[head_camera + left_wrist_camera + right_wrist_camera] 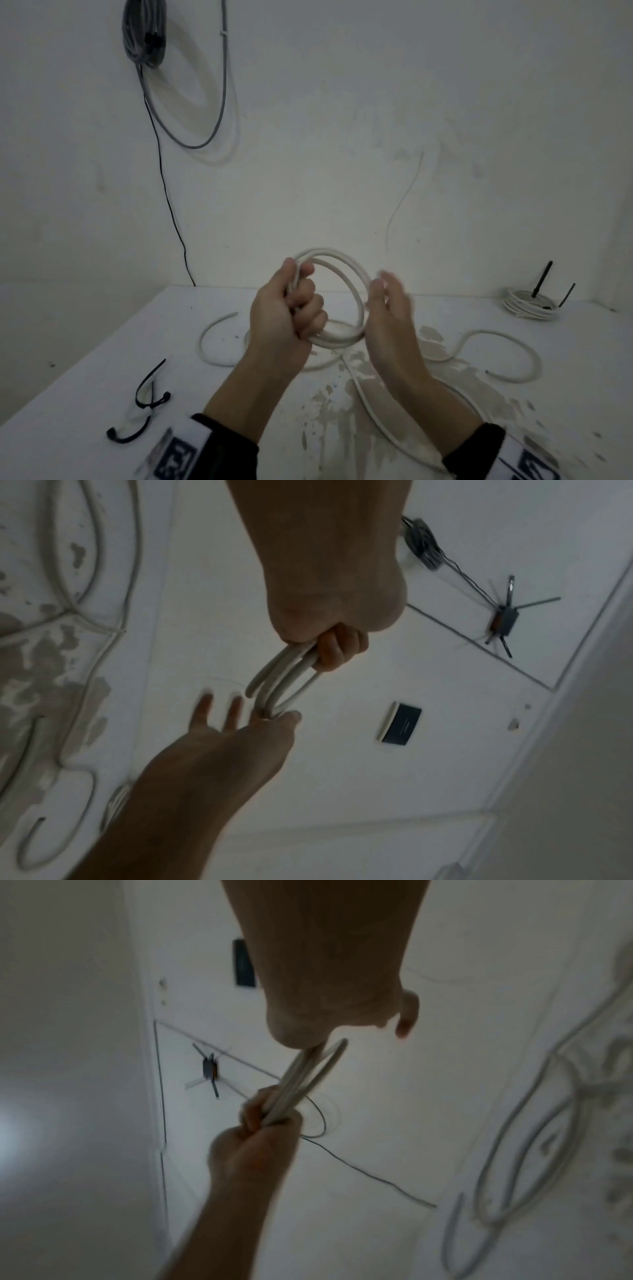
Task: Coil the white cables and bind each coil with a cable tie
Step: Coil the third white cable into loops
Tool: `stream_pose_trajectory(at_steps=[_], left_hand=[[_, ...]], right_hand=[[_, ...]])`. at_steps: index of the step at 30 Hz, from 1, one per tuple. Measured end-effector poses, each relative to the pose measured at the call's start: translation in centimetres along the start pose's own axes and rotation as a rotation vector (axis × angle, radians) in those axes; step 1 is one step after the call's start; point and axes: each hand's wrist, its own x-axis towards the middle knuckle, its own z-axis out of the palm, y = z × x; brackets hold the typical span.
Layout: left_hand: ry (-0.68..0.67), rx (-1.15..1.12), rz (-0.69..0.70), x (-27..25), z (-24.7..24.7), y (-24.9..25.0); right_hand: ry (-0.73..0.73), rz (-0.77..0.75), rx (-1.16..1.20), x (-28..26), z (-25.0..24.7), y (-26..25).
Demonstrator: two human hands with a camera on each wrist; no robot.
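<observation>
A: Several loops of stiff white round cable [337,298] are being held above the table [102,342], clenched in the left hand [287,308].

B: Springy probably; right hand [388,308] is being kept flat-fingered, steadying it.

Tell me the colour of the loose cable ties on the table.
Black cable ties, clearest in the head view.

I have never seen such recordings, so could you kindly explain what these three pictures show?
No machine here: a person wears one camera on the head and one on each wrist. The head view looks down at a white table. The left hand grips a coil of white cable; the right hand, fingers nearly straight, touches its far side. The cable's loose tail lies on the table, with black cable ties and a finished coil. Both wrist views show the same coil edge-on.
</observation>
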Motion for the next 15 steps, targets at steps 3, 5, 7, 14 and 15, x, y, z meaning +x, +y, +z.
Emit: stream_pose_trajectory(at_steps=[3,5,7,14,15], left_hand=[[-0.014,-0.114,-0.027,0.3,-0.7,1.4],[-0.025,-0.146,-0.047,0.3,-1.0,1.8],[-0.043,-0.184,-0.068,0.1,-1.1,1.8],[-0.199,-0.555,-0.184,-0.1,-1.9,1.4],[-0.203,-0.568,-0.191,-0.1,-1.8,1.4]], right_hand=[[-0.025,-0.864,-0.393,-0.2,-2.2,1.3],[-0.114,-1.233,-0.551,0.0,-3.1,2.1],[-0.153,-1.367,-0.570,0.1,-3.3,2.3],[-0.118,-1.458,-0.586,-0.6,-3.0,1.9],[-0.106,-1.450,-0.586,-0.8,-2.8,2.0]])
